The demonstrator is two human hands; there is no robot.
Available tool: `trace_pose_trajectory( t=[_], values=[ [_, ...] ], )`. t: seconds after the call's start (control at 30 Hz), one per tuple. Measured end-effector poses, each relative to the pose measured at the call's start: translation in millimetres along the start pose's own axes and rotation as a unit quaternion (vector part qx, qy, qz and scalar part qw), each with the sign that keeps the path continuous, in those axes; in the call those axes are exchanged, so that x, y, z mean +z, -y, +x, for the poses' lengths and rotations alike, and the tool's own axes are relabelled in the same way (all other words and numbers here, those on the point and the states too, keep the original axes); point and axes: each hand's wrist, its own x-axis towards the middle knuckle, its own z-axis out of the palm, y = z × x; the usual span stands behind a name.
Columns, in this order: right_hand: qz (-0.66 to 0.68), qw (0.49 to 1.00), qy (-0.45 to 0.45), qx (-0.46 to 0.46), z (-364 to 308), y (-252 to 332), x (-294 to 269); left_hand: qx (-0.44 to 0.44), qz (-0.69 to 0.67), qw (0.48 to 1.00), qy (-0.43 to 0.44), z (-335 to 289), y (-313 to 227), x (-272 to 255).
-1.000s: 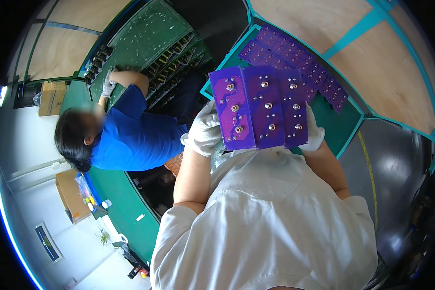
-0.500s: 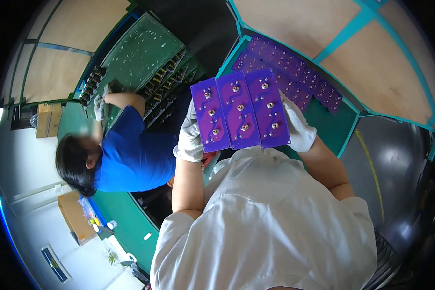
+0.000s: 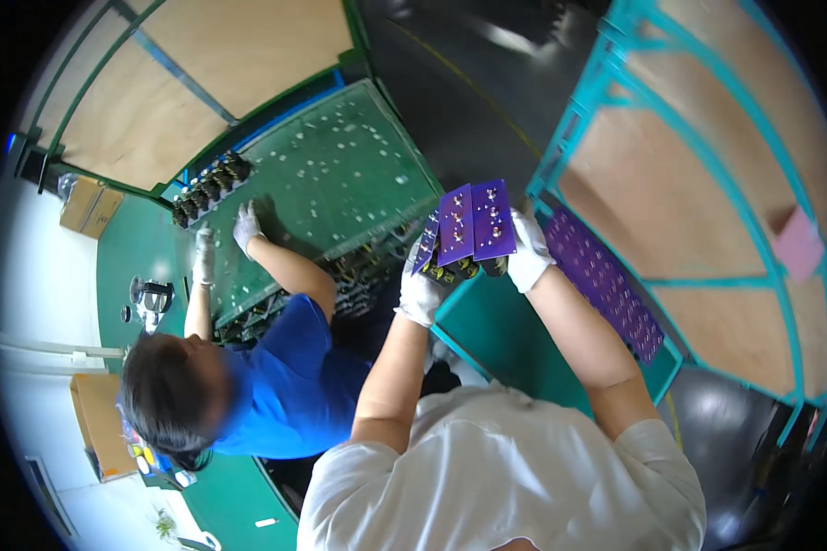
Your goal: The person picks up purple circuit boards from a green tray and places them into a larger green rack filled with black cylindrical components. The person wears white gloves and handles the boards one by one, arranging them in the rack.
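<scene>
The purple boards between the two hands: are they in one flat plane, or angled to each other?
Angled: of the three purple boards, the left one looks narrow and turned, while the other two show broader faces.

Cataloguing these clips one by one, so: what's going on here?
The person's white-gloved left hand and right hand hold three purple circuit boards between them, dark cylindrical parts showing underneath. More purple boards lie on the teal-edged green table to the right. At left, a co-worker in blue has gloved hands at a green bench.
</scene>
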Motion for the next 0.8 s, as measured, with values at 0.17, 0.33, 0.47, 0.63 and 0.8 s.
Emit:
trace_pose_trajectory(
  t=[0.17, 0.33, 0.47, 0.63, 0.8],
  values=[
    [-0.216, 0.961, 0.088, -0.149, 107, -47, 90, 0.074, -0.045, 0.976, -0.199, 69, -63, -79],
    [-0.618, 0.717, 0.072, -0.313, 194, -86, 154, 0.154, -0.096, 0.975, -0.13, 125, -108, -153],
    [-0.788, 0.587, 0.061, -0.175, 248, -114, 204, 0.198, -0.121, 0.965, -0.125, 154, -112, -179],
    [-0.893, 0.414, 0.062, -0.167, 250, -177, 255, 0.219, -0.205, 0.922, -0.244, 202, -120, -244],
    [-0.905, 0.396, 0.11, -0.108, 247, -213, 292, 0.159, -0.129, 0.951, -0.234, 212, -138, -232]
  ],
)
